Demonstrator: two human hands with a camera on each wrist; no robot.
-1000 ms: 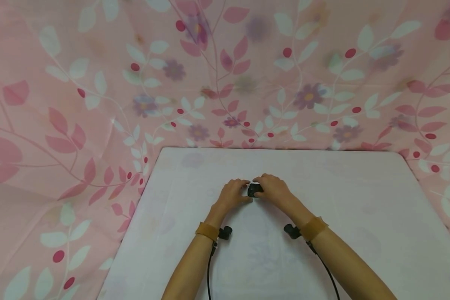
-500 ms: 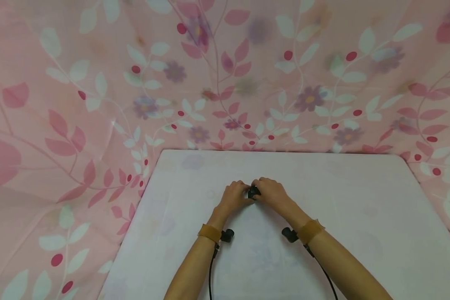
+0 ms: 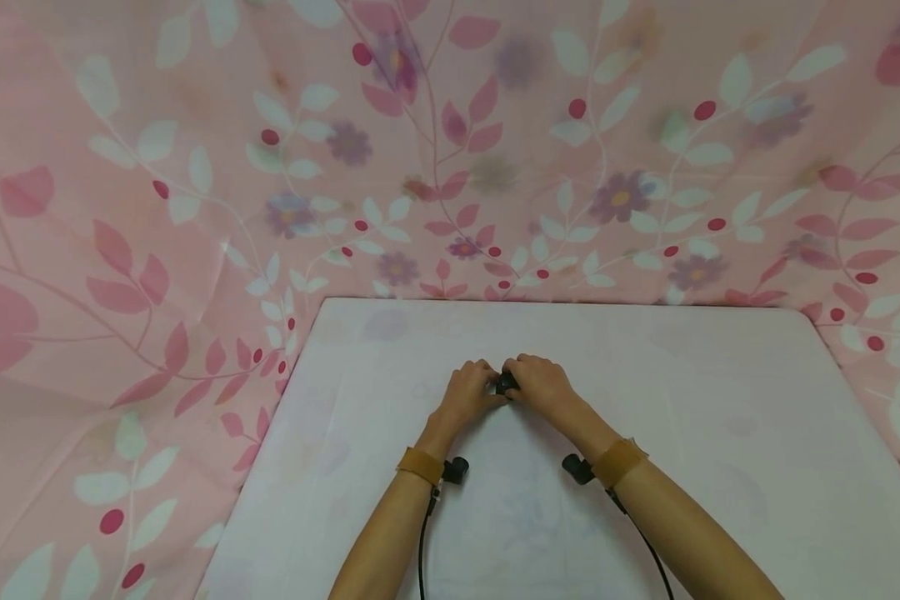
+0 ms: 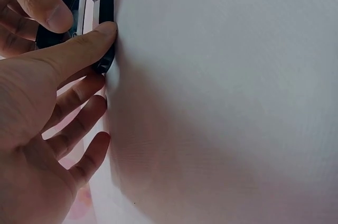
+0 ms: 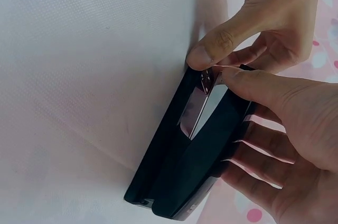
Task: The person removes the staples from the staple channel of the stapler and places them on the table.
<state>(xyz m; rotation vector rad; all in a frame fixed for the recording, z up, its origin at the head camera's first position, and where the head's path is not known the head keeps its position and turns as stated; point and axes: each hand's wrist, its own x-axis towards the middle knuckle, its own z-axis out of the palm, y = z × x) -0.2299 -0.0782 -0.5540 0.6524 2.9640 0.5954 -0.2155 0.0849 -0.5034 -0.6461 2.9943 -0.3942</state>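
A black stapler [image 3: 506, 383] is between the two hands, its shiny metal parts showing in both wrist views. My right hand [image 3: 543, 383] holds its dark body [image 5: 185, 171], thumb near the metal piece and fingers along the far side. At the end of the stapler, my left hand [image 3: 468, 392] pinches the edge with thumb and index finger. In the left wrist view the other fingers of the left hand [image 4: 31, 92] are spread and touch nothing black. The far side of the stapler is hidden by the right hand.
A white cloth-covered table [image 3: 690, 417] lies under both arms. Pink floral fabric [image 3: 450, 150] hangs behind and to the sides. Each wrist wears a brown band [image 3: 619, 462] with a small black camera [image 3: 577, 469] and a cable [image 3: 648, 542].
My left hand has moved right and closed the gap to the stapler, gripping its end. The stapler has tilted a little in my right hand. Over the last half second hardly anything moved.
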